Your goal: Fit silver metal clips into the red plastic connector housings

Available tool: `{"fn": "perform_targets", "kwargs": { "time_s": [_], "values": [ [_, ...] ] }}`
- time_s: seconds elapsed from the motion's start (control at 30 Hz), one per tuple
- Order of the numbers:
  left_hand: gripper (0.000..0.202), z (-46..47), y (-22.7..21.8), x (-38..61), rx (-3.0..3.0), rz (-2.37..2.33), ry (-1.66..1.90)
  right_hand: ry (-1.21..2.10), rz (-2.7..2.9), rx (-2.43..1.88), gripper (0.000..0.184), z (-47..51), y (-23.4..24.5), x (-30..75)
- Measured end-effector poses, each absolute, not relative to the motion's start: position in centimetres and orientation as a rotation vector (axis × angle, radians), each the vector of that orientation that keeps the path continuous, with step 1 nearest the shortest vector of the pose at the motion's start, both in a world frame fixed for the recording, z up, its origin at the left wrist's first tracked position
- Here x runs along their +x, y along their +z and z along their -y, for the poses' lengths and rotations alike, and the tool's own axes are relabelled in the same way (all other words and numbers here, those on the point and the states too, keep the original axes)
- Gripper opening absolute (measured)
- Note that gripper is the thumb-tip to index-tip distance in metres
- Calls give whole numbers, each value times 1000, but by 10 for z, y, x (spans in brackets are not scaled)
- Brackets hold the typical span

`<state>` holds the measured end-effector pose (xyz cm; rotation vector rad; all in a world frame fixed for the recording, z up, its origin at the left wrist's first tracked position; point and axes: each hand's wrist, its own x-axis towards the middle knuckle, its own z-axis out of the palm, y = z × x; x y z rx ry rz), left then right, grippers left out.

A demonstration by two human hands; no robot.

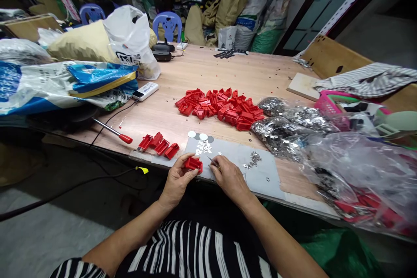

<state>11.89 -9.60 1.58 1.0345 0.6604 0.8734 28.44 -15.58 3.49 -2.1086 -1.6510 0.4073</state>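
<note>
My left hand [177,182] is closed on a red plastic housing [194,164], its open side turned up toward me. Just right of it, my right hand [230,179] pinches a thin pointed tool, probably tweezers [212,161], with the tip toward the housing but apart from it. Both hands are over the front edge of a grey mat [234,156]. Flat silvery metal pieces [203,146] lie in a small heap beyond my hands. Smaller metal parts [253,159] are scattered to the right. Several red housings [159,144] stand in a group at the left.
A large pile of red housings [224,107] covers the table's middle. Clear bags of metal parts [276,128] crowd the right side. At left are a red-tipped lever [125,138], a white device [146,91] with a cable, and large plastic sacks [65,82].
</note>
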Motion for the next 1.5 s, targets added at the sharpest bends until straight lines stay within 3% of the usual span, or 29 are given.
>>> {"fn": "perform_targets", "kwargs": {
  "time_s": [0.27,0.63,0.87,1.07,1.3,1.5],
  "values": [
    [51,95,13,125,1002,-612,795,566,1547,-1831,5,159,50,284],
    [49,94,9,136,957,-612,787,453,1660,-1960,12,166,32,304],
    [55,94,18,131,865,-615,768,464,1800,-2060,8,169,34,298],
    [53,97,23,130,815,-631,760,617,1570,-1838,4,167,44,294],
    [53,98,26,134,703,-559,700,779,1332,-1629,12,163,49,286],
    [52,96,30,132,626,-519,637,824,1425,-1512,13,165,44,289]
  ]
}}
